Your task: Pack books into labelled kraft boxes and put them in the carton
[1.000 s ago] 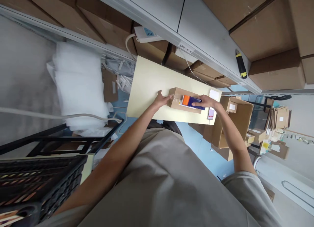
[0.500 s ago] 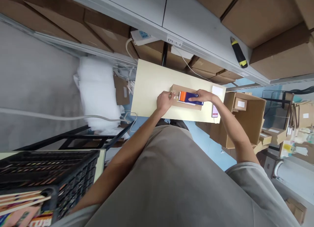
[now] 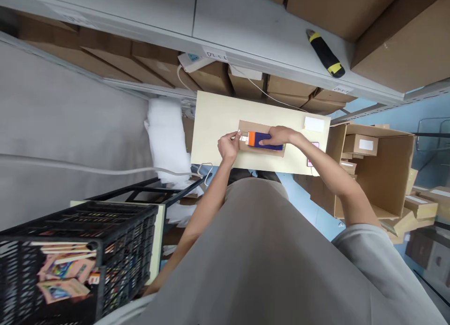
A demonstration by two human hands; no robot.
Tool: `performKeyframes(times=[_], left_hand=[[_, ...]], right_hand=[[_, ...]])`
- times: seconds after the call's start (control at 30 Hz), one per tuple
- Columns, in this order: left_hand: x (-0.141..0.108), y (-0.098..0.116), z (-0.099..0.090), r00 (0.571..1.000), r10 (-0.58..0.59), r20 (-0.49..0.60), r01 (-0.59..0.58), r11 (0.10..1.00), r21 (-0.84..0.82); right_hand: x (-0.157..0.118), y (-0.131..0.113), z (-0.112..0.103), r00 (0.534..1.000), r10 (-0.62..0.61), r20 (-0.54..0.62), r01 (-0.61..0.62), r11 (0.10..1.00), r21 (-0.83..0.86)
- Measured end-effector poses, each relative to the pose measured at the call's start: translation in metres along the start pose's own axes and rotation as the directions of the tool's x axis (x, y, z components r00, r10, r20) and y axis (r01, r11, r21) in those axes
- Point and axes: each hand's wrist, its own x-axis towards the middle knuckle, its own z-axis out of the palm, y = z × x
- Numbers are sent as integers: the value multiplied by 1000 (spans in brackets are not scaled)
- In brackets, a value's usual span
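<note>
On a pale yellow table lies a brown cardboard box, seen from above. A dark blue and orange tape dispenser rests over the box. My right hand is closed round the dispenser from above, on its right part. At the left end of the box, my left hand pinches near the box edge, beside the dispenser's silvery front. What lies between its fingers is too small to make out.
A phone and a white item lie at the table's right. Above is a grey shelf with a black and yellow cutter. A large open carton stands right; a black crate is lower left.
The view has shifted, bringing more of the crate and the open carton into sight. My right hand and the dispenser sit slightly further left over the box, and my left hand stays at its left end.
</note>
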Motion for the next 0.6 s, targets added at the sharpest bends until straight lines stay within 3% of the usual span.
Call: performKeyframes(times=[0.1,0.2,0.37,0.47,0.6], left_hand=[[-4,1,5,1000,4,-26,-4,1000,-6],[-6,1,8,999,-4,-38,3,1000,-24],[-4,-3,12,997,14,-82,-14,1000,-5],[0,-8,15,995,29,-93,-31,999,-18],[5,-12,18,996,26,-91,-29,999,-28]], right_hand=[[-24,30,2,999,7,39,-10,998,59],[-61,82,1,988,20,151,-49,981,189],[-112,171,10,994,67,86,-87,961,261],[-111,194,25,993,72,88,-94,957,274],[-81,196,45,989,132,69,-143,969,200]])
